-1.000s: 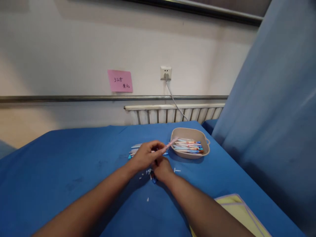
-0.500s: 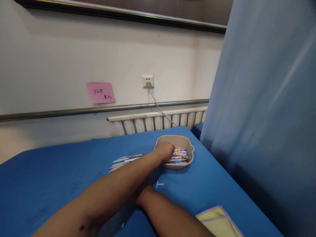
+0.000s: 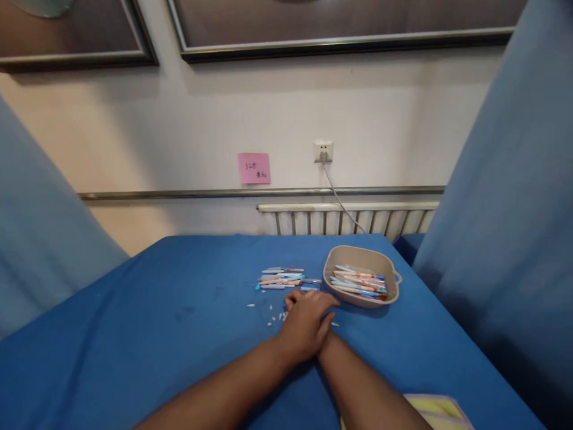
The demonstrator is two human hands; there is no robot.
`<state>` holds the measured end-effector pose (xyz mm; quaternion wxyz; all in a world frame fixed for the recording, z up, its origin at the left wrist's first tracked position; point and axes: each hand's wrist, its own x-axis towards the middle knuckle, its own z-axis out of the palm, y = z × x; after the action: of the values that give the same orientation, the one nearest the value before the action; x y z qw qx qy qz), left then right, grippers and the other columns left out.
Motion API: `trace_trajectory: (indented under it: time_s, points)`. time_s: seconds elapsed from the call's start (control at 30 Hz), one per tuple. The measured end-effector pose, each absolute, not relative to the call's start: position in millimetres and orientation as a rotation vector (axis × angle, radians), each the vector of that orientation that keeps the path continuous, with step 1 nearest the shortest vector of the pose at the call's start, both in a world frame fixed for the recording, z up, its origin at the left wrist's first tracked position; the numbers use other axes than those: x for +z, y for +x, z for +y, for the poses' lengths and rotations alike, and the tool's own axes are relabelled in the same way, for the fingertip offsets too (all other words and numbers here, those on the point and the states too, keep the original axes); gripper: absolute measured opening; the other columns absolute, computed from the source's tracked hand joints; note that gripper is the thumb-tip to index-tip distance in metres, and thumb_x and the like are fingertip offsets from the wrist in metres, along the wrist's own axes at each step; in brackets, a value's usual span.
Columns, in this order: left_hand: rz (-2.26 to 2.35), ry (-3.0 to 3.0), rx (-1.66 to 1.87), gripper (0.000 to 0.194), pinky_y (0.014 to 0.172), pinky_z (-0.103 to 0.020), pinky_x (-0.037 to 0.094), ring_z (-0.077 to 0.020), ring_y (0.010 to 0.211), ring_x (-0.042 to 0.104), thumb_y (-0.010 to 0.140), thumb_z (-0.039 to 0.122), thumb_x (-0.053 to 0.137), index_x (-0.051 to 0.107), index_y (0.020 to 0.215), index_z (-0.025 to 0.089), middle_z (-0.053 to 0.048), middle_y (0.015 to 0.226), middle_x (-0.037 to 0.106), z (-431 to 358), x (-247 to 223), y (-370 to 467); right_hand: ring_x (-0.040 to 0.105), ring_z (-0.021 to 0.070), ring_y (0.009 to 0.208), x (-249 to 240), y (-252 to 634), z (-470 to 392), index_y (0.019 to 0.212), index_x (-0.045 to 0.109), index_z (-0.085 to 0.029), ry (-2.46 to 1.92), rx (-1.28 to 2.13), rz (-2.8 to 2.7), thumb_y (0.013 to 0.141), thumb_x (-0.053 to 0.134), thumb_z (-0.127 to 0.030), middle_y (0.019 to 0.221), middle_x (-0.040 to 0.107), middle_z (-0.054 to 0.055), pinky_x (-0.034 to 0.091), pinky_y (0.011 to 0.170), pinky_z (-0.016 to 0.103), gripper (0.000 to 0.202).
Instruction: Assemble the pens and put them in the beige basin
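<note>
Hands (image 3: 308, 319) cross near pens (image 3: 281, 280); can't tell their grip; pink note (image 3: 254, 173) begins "32".

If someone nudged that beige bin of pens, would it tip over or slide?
The beige bin would probably slide rather than tip, being wide and low. The pens inside look loose, so they might shift.

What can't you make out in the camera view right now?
All in the head view:
Most of the right hand, and anything in its grip: hidden behind the left hand.
Scattered white bits: too small to identify.
Square pink paper note: handwriting too small and blurred to read.
Yellow cloth with purple edging: cut off by the bottom edge, partly covered by the right forearm.
Dark-framed pictures: cut off by the top edge.
</note>
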<state>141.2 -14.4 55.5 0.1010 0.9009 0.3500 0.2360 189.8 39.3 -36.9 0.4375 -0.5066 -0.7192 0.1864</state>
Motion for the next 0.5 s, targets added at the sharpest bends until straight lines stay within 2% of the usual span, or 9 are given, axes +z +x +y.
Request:
trace_trajectory:
  time_s: [0.1,0.17,0.4,0.5]
  points:
    - [1.098,2.574,0.768,0.023,0.089,-0.033,0.041,-0.0185,0.096,0.054,0.088,0.016,0.041,0.056,0.106,0.022,-0.005,0.103,0.062,-47,41,83,0.06,0.0149,0.076,-46,186,42,0.092,0.062,-0.013,-1.258,0.557,-1.741,0.088,0.048,-0.032,0.088,0.063,0.002,0.049,0.07,0.029,0.024]
    - [1.247,2.521,0.815,0.023,0.088,-0.034,0.042,-0.0189,0.094,0.056,0.088,0.018,0.042,0.055,0.107,0.022,-0.005,0.101,0.063,-53,28,43,0.059,0.0144,0.067,-48,186,42,0.081,0.062,-0.017,-1.267,0.566,-1.673,0.086,0.047,-0.025,0.072,0.064,0.0,0.046,0.063,0.026,0.018]
    - [1.634,2.325,0.869,0.022,0.087,-0.033,0.045,-0.0189,0.095,0.058,0.086,0.017,0.043,0.061,0.098,0.02,-0.005,0.099,0.065,-10,-6,-49,0.058,0.016,0.069,-49,180,33,0.08,0.063,-0.018,-1.28,0.512,-1.549,0.082,0.042,-0.033,0.074,0.065,0.002,0.043,0.065,0.025,0.026]
    - [1.726,2.24,0.832,0.029,0.094,-0.033,0.041,-0.0188,0.104,0.055,0.082,0.012,0.043,0.06,0.105,0.018,-0.006,0.108,0.063,10,-13,-58,0.058,0.0176,0.07,-47,180,29,0.082,0.063,-0.018,-1.347,0.47,-1.515,0.082,0.04,-0.035,0.073,0.064,0.003,0.044,0.067,0.027,0.028]
